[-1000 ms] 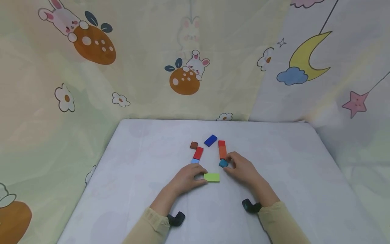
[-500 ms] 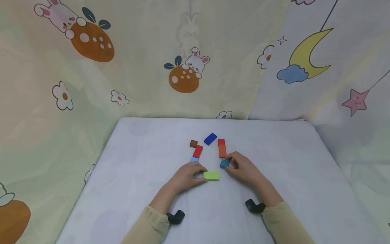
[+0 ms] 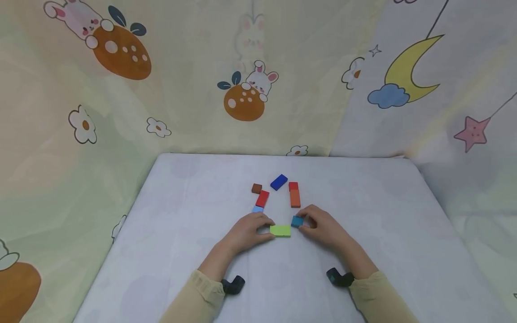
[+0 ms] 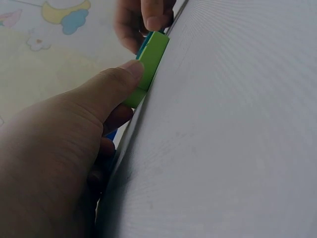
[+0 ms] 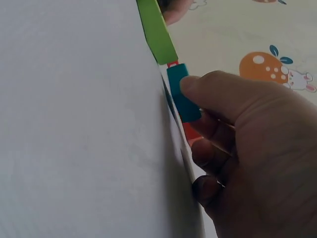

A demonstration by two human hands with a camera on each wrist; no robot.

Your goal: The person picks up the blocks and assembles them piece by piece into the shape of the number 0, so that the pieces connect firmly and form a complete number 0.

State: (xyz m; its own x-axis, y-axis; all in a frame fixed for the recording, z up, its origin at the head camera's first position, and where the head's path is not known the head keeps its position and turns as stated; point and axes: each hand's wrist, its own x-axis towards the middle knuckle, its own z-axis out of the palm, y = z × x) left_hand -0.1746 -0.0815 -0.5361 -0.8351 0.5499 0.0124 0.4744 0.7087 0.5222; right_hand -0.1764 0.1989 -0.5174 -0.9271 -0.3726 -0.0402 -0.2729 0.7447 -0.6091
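My left hand point(image 3: 247, 231) pinches the left end of a light green block point(image 3: 280, 231) between thumb and fingers, low at the white tabletop. To its right, a small teal block point(image 3: 297, 221) is pinched by my right hand point(image 3: 323, 227), close to the green block's right end. In the right wrist view the thumb presses on the face of the teal block point(image 5: 183, 92), and the green block point(image 5: 158, 32) lies just beyond it. From the left wrist, the green block point(image 4: 151, 62) overlaps part of the teal one.
Beyond the hands lie a brown block point(image 3: 256, 188), a red block point(image 3: 262, 198) touching a light blue one point(image 3: 257, 209), and a tilted dark blue block point(image 3: 279, 182). An orange block point(image 3: 295, 198) adjoins another red block point(image 3: 293, 185) on the right. Printed cloth hangs behind the table.
My right hand has drawn the teal block toward me, away from the orange block, and turned it beside the green block's right end. The left hand keeps its grip on the green block.
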